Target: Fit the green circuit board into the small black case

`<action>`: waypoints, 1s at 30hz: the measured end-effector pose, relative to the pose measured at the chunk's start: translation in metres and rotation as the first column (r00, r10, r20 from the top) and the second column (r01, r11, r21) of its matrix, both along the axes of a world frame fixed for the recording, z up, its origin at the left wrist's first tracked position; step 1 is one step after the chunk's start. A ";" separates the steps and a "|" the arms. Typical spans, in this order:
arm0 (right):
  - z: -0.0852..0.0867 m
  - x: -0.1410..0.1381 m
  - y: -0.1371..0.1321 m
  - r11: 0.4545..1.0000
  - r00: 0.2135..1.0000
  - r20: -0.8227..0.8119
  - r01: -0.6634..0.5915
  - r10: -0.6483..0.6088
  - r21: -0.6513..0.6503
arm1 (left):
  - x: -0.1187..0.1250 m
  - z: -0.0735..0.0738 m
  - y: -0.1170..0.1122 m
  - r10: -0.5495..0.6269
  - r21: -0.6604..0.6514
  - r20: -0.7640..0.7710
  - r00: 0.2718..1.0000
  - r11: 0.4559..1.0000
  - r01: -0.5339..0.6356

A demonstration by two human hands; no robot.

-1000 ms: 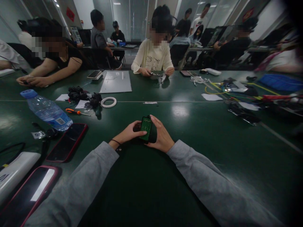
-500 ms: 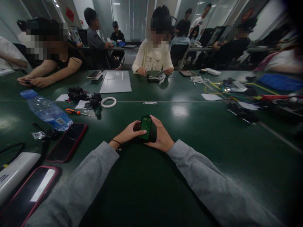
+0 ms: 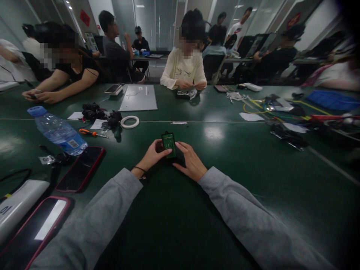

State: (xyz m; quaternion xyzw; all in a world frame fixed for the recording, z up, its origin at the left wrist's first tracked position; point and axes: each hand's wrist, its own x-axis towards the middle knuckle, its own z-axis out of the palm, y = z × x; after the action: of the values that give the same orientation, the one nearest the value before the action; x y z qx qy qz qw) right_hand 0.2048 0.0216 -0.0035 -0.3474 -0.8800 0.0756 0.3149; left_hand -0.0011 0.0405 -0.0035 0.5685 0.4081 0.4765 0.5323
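Above the dark green table I hold a green circuit board [image 3: 168, 141] in a small black case with a loop at its top end. My left hand [image 3: 154, 153] grips it from the left, thumb lying across the lower part of the board. The fingers behind the case are hidden. On the other side is my right hand [image 3: 192, 160], its fingers stretched out and its thumb apart below. The right fingertips are at the case's right edge; whether they touch it I cannot tell.
At left are a water bottle [image 3: 57, 131], two phones in red cases [image 3: 81, 168] and an orange screwdriver [image 3: 92, 133]. Behind stand a white tape roll [image 3: 129, 122] and black cable bundles [image 3: 112, 119]. A co-worker [image 3: 184, 67] sits opposite; cables [image 3: 287, 131] lie at right.
The board in its case has tilted to the left and shifted slightly left with my left hand. My right hand has loosened from around its right side. The co-worker opposite has brought both hands together.
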 end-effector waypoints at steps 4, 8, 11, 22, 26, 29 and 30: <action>0.000 0.000 0.000 1.000 1.000 -0.007 -0.008 0.008 -0.002 | 0.001 0.002 -0.002 -0.013 0.009 0.005 1.000 1.000 0.013; -0.001 0.000 0.001 1.000 1.000 -0.019 -0.004 0.003 -0.017 | 0.001 0.005 -0.004 0.035 0.060 -0.060 0.998 0.998 -0.032; -0.002 0.001 0.001 1.000 1.000 -0.019 0.000 0.000 -0.009 | -0.001 0.006 -0.004 0.092 0.093 -0.088 0.992 0.992 -0.084; 0.001 -0.001 0.000 1.000 1.000 -0.002 0.007 -0.007 -0.005 | -0.001 0.002 -0.001 0.067 0.108 -0.056 0.996 0.992 -0.061; 0.000 -0.001 0.000 1.000 1.000 -0.008 0.006 -0.006 -0.014 | -0.001 0.003 -0.001 0.062 0.106 -0.068 0.996 0.993 -0.055; -0.002 0.000 0.001 1.000 1.000 -0.016 0.005 -0.005 -0.002 | -0.002 0.003 -0.001 0.050 0.102 -0.066 0.997 0.994 -0.043; -0.002 0.000 0.001 1.000 1.000 -0.016 0.005 -0.005 0.003 | -0.002 0.003 -0.001 0.048 0.102 -0.065 0.997 0.994 -0.041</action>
State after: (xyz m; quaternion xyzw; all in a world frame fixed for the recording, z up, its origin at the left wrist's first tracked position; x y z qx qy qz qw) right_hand 0.2047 0.0228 -0.0059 -0.3486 -0.8767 0.0765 0.3227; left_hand -0.0028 0.0397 -0.0008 0.6009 0.4138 0.4887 0.4784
